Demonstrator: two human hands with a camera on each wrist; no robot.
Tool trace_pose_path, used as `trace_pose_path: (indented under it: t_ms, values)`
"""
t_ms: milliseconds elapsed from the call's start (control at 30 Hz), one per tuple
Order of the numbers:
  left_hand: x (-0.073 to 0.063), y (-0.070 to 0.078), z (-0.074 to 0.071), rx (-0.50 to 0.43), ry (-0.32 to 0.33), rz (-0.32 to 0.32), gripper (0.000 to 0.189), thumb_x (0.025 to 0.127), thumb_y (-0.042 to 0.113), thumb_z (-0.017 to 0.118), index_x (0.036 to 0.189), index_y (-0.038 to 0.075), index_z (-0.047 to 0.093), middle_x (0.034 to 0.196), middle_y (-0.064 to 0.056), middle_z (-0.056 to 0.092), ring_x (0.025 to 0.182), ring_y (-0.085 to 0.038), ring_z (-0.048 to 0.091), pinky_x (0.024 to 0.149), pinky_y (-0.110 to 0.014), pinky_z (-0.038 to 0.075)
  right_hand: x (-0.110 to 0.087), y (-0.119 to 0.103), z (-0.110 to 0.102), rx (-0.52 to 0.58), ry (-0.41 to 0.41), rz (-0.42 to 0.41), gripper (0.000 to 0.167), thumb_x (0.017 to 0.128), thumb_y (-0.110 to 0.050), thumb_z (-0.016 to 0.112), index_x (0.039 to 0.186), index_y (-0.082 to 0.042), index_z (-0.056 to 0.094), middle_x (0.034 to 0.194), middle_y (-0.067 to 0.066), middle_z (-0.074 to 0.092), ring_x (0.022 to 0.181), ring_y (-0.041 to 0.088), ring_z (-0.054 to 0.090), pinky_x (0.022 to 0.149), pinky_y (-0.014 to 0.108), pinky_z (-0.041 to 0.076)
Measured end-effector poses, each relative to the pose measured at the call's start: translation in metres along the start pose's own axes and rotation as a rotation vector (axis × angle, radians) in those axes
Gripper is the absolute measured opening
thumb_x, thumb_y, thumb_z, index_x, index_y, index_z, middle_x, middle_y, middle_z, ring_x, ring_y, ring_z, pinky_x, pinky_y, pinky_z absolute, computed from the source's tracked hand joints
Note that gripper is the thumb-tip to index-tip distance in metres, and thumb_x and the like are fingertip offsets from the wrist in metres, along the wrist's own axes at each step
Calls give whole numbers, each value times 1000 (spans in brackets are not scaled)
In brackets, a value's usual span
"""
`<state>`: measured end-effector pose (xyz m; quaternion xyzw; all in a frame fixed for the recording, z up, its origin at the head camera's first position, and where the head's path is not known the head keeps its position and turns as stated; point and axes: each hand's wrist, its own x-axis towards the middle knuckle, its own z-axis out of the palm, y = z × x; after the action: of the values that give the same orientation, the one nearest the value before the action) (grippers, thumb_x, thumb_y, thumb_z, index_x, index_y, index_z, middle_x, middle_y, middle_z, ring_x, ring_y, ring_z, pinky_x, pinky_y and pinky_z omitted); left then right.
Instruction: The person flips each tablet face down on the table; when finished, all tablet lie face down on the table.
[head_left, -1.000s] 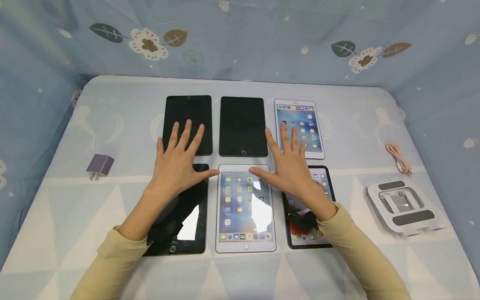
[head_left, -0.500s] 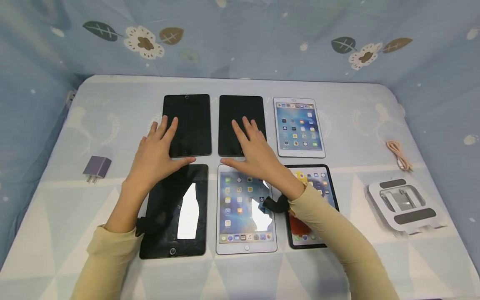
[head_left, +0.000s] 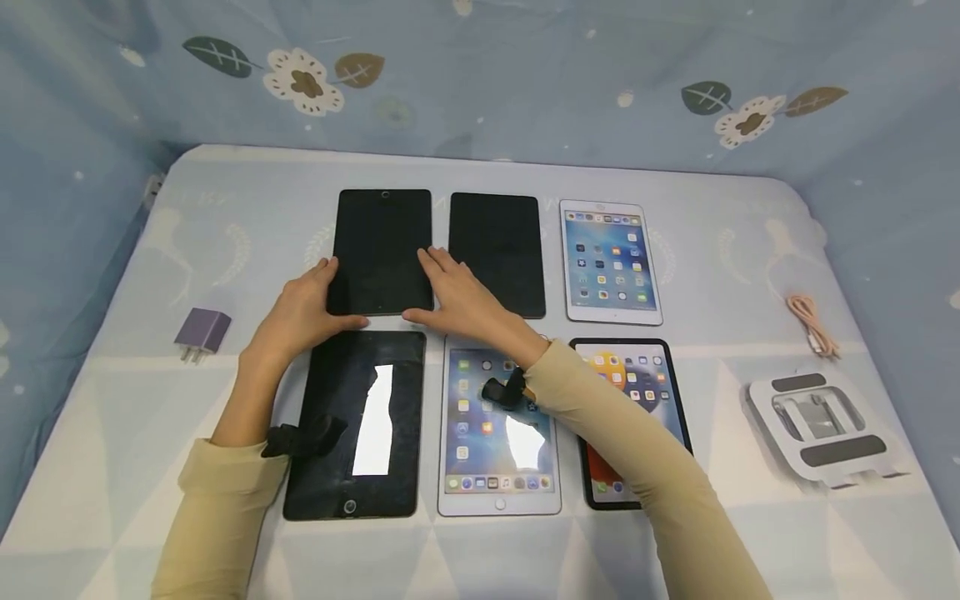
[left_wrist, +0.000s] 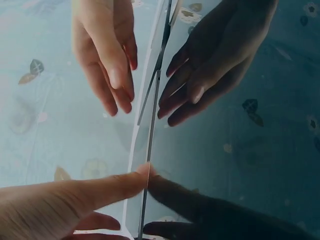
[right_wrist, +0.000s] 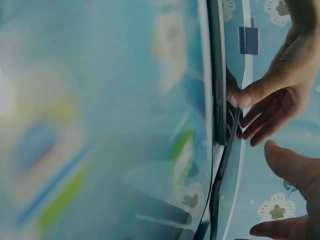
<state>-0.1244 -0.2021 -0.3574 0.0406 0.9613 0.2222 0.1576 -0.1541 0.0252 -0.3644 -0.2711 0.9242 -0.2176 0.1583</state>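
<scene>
In the head view, a black tablet (head_left: 382,250) lies at the back left with its screen dark. My left hand (head_left: 296,312) is at its left side, fingertips by the edge and thumb stretched along the front edge. At its right side is my right hand (head_left: 468,300), fingers extended over the edge and thumb pointing left near the front corner. Another dark tablet (head_left: 502,242) lies just right of it, partly under the right hand in this view. In the left wrist view, the left thumb (left_wrist: 125,185) tip is right at a tablet edge.
In front are a black tablet (head_left: 322,467), a lit white tablet (head_left: 465,425) and a lit black-framed tablet (head_left: 660,383). A white tablet (head_left: 611,267) lies back right. A purple charger plug (head_left: 202,330) sits left; a coiled cable (head_left: 810,323) and folded stand (head_left: 840,457) lie right.
Both hands have shifted left across the tablets. The right hand has gone from near the back right tablet to the right edge of the back left one; the left hand has drawn to its left edge.
</scene>
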Motion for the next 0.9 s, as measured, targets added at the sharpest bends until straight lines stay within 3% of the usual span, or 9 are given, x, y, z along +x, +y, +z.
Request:
trace_pose_path:
  t_ms: [300, 467, 667, 800, 900]
  values:
    - [5, -6, 1, -6, -18, 13, 90, 86, 29, 71, 146, -14, 20, 154, -32, 17, 142, -49, 19, 114, -58, 20, 12, 4, 6, 2, -27, 78, 93, 89, -46, 64, 150, 5, 17, 161, 18, 8, 150, 28, 4, 120, 48, 12]
    - [3, -9, 2, 2, -21, 19, 89, 86, 29, 71, 145, -14, 21, 154, -33, 16, 141, -50, 19, 114, -58, 20, 16, 4, 11, 87, -13, 119, 92, 87, -42, 68, 148, 10, 21, 161, 19, 5, 150, 29, -3, 120, 52, 6]
    - [3, -9, 0, 40, -57, 58, 86, 89, 32, 67, 146, -14, 21, 154, -35, 13, 141, -50, 18, 114, -59, 20, 19, 1, 9, 425, 56, 201, 80, 85, -25, 69, 146, 9, 29, 162, 14, 11, 151, 25, -4, 120, 50, -5]
    - [2, -8, -2, -1, -70, 66, 86, 90, 35, 67, 147, -10, 22, 154, -35, 13, 140, -53, 19, 113, -60, 22, 15, -1, 3, 736, 137, 189, 63, 89, -7, 62, 145, 4, 35, 155, 16, 31, 147, 26, 22, 121, 42, 17]
    - [3, -5, -5, -22, -92, 84, 84, 90, 36, 66, 147, -9, 23, 153, -36, 15, 139, -53, 21, 112, -60, 25, 10, -6, -3, 916, 169, 139, 62, 90, 5, 56, 146, 3, 32, 145, 22, 44, 135, 29, 45, 109, 40, 40]
